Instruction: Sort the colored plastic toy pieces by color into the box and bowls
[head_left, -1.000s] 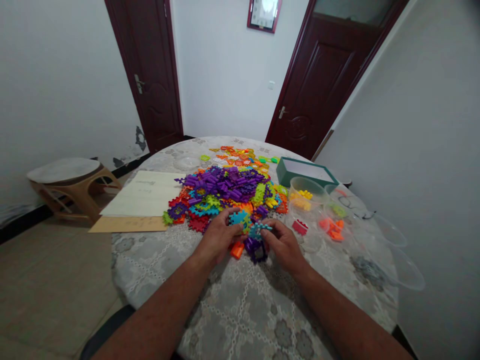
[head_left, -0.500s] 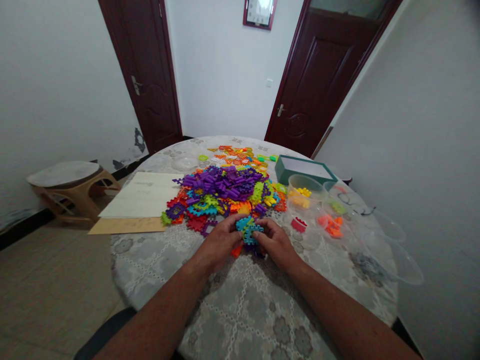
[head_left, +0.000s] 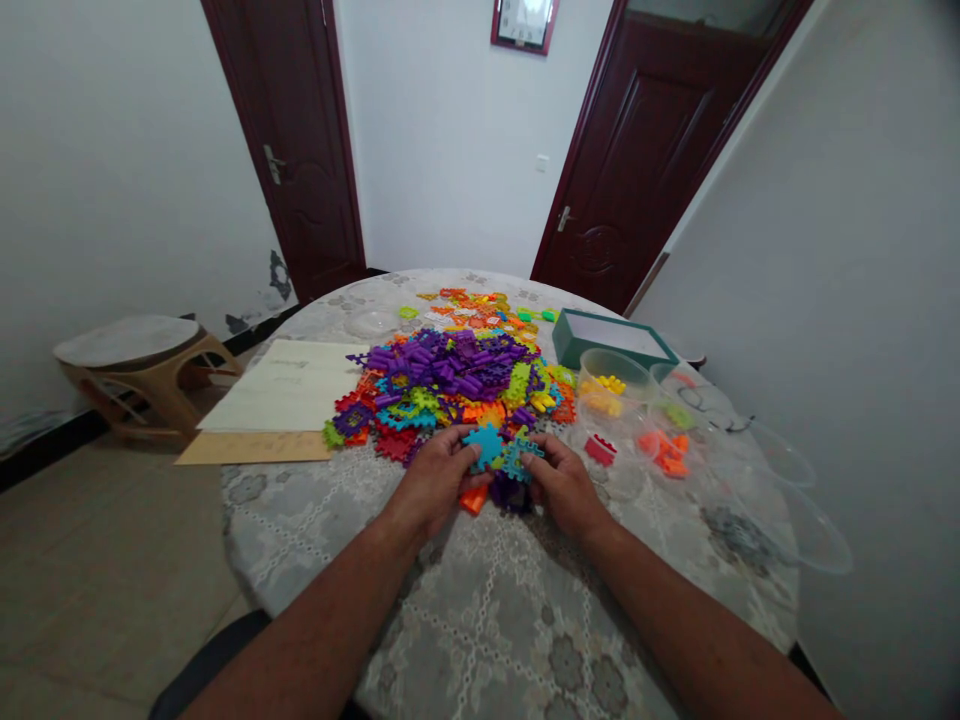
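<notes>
Between thumb and fingers, my left hand point(head_left: 442, 468) grips a blue toothed building piece point(head_left: 485, 446). My right hand point(head_left: 559, 474) pinches a second blue toothed piece point(head_left: 519, 457), close beside the first. Some lime green shows at the edges of these pieces; whether they are joined I cannot tell. Below the hands lie a dark purple piece point(head_left: 511, 494) and an orange piece point(head_left: 473, 499) on the table. Just beyond my fingers rises a heap of mixed pieces, topped with purple ones point(head_left: 457, 362).
Clear tubs point(head_left: 616, 372) with yellow and orange pieces point(head_left: 664, 453) stand on the right, near a green box point(head_left: 613, 340). A red piece point(head_left: 600, 449) lies by them. Paper sheets point(head_left: 281, 385) are at the left, and a stool point(head_left: 142, 370) stands beyond the table point(head_left: 480, 620).
My hands have moved slightly apart. The two blue pieces, overlapping before, now sit side by side, and the purple piece underneath shows more.
</notes>
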